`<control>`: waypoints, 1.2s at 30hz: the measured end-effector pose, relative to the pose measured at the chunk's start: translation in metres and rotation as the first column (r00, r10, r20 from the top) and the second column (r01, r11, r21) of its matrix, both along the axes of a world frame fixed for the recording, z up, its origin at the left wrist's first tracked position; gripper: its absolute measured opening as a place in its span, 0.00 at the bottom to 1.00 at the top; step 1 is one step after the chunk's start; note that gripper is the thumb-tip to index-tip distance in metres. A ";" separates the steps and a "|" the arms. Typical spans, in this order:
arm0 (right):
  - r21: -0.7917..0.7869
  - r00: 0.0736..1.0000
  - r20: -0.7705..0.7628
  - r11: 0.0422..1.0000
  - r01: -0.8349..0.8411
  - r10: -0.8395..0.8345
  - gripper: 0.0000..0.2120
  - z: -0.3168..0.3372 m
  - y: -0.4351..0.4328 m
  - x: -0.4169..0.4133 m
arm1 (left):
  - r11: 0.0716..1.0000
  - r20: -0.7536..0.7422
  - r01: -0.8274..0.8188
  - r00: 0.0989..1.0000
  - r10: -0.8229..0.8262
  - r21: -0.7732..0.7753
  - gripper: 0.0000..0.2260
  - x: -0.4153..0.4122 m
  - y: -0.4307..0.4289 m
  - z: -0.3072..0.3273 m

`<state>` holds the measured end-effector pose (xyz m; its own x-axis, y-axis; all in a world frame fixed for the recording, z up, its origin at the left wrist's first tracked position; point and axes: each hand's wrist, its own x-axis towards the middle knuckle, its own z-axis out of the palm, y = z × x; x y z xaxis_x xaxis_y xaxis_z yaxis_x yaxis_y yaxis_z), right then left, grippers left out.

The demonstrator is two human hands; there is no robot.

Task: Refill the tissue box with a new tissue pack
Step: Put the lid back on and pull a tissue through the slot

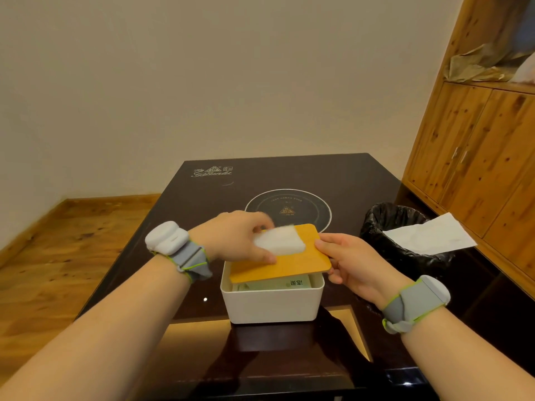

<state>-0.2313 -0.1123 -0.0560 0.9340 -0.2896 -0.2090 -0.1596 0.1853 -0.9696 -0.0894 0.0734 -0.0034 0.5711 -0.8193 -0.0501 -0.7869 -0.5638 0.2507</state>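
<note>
A white tissue box [272, 305] stands on the dark table, near its front edge. Inside it lies a pale green tissue pack [278, 285], partly hidden by the lid. The orange-yellow lid [301, 259] hovers tilted just above the box opening. My right hand [350, 264] grips the lid's right edge. My left hand [240, 235] pinches a white tissue [279, 241] that sticks up through the lid; the tissue is blurred.
The dark glossy table [333, 175] has a round induction ring [288, 211] behind the box. A bin with a black liner [405, 244] stands at the right, a white sheet [428, 234] lying across its rim. Wooden cabinets [477, 146] line the right wall.
</note>
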 end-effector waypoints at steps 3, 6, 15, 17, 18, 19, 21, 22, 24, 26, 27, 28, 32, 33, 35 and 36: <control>0.008 1.000 0.006 1.000 -0.011 0.011 0.13 -0.002 0.001 -0.006 | 1.000 -0.015 -0.029 0.999 0.028 -0.006 0.11 0.001 0.010 0.001; 0.010 1.000 0.014 1.000 -0.010 0.010 0.12 -0.004 0.002 -0.010 | 0.984 -0.141 -0.034 0.990 0.009 -0.177 0.07 -0.004 0.012 -0.003; -0.039 0.999 0.037 0.998 0.040 -0.039 0.11 -0.006 0.010 -0.017 | 0.746 -0.460 -0.289 0.888 -0.025 -0.599 0.12 -0.011 0.041 -0.029; -0.084 0.998 0.037 0.995 0.052 -0.049 0.12 -0.008 0.010 -0.018 | 0.716 -0.476 -0.358 0.878 0.041 -0.599 0.08 -0.012 0.050 -0.038; -0.112 0.998 0.037 0.992 0.056 -0.052 0.12 -0.009 0.011 -0.018 | 0.721 -0.470 -0.383 0.878 0.091 -0.577 0.08 -0.012 0.055 -0.043; -0.139 0.998 0.037 0.989 0.059 -0.054 0.12 -0.010 0.011 -0.019 | 0.732 -0.469 -0.408 0.873 0.137 -0.546 0.10 -0.013 0.059 -0.048; -0.204 0.997 0.039 0.976 0.069 -0.063 0.12 -0.013 0.011 -0.021 | 0.750 -0.517 -0.461 0.835 0.186 -0.474 0.16 -0.015 0.064 -0.060; -0.249 0.997 0.040 0.966 0.076 -0.068 0.12 -0.015 0.012 -0.021 | 0.754 -0.564 -0.486 0.804 0.187 -0.442 0.18 -0.018 0.065 -0.065; -0.373 0.995 0.038 0.922 0.099 -0.092 0.12 -0.019 0.014 -0.021 | 0.751 -0.634 -0.506 0.758 0.152 -0.424 0.21 -0.026 0.064 -0.073; -0.524 0.990 0.027 0.841 0.132 -0.139 0.13 -0.022 0.019 -0.019 | 0.741 -0.634 -0.495 0.764 0.121 -0.455 0.23 -0.033 0.061 -0.081; -0.600 0.986 0.030 0.786 0.148 -0.163 0.13 -0.023 0.022 -0.018 | 0.735 -0.624 -0.488 0.773 0.114 -0.470 0.23 -0.036 0.059 -0.084; -0.666 0.984 0.041 0.729 0.156 -0.174 0.14 -0.024 0.025 -0.017 | 0.727 -0.617 -0.492 0.778 0.121 -0.478 0.23 -0.038 0.056 -0.087; -0.779 0.983 0.058 0.608 0.152 -0.172 0.16 -0.022 0.036 -0.015 | 0.611 -0.741 -0.631 0.664 0.105 -0.479 0.26 -0.042 0.048 -0.092; -0.803 0.983 0.051 0.578 0.145 -0.175 0.15 -0.021 0.037 -0.014 | 0.588 -0.778 -0.660 0.623 0.078 -0.469 0.29 -0.040 0.048 -0.093; -0.847 0.980 0.033 0.516 0.131 -0.195 0.13 -0.018 0.040 -0.015 | 0.589 -0.798 -0.656 0.601 0.029 -0.472 0.29 -0.038 0.048 -0.097; -0.862 0.978 0.027 0.491 0.126 -0.205 0.13 -0.017 0.041 -0.015 | 0.589 -0.801 -0.656 0.598 0.025 -0.472 0.30 -0.036 0.046 -0.098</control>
<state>-0.2466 -0.0711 -0.0734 0.8432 -0.5104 0.1686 -0.2913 -0.6975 -0.6547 -0.1258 0.1194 -0.1011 0.8565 -0.5084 -0.0892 0.0144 -0.1492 0.9887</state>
